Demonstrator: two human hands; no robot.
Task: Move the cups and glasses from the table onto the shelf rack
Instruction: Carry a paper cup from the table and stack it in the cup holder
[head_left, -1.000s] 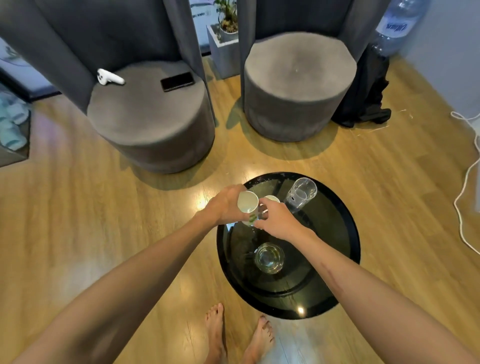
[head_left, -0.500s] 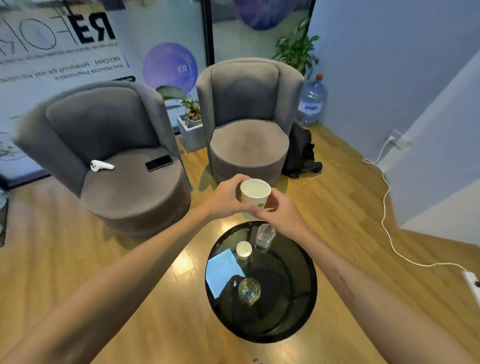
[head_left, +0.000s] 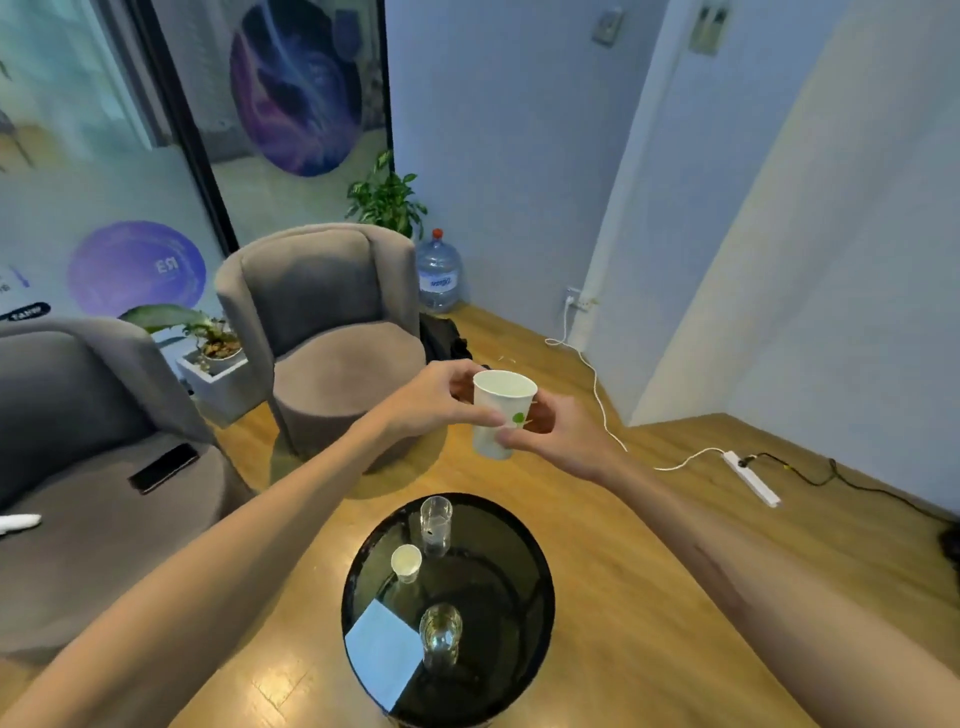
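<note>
I hold a white paper cup (head_left: 500, 410) with a green mark upright in the air, well above the far edge of the round black glass table (head_left: 524, 623). My left hand (head_left: 434, 397) grips its left side and my right hand (head_left: 553, 434) grips its right side and lower part. On the table stand a smaller white paper cup (head_left: 406, 562), a tall clear glass (head_left: 436, 525) behind it, and a clear glass (head_left: 440, 634) nearer to me. No shelf rack is in view.
Two grey round armchairs (head_left: 332, 332) (head_left: 78, 441) stand at the left; a black phone (head_left: 163, 467) lies on the nearer one. A planter (head_left: 215, 358), a water jug (head_left: 439, 275) and a black bag (head_left: 444, 338) are behind. A white cable and power strip (head_left: 750, 475) lie on the wooden floor at the right.
Both hands lifted the paper cup off the table and raised it. The view tilted up and turned right, showing the wall corner and power strip.
</note>
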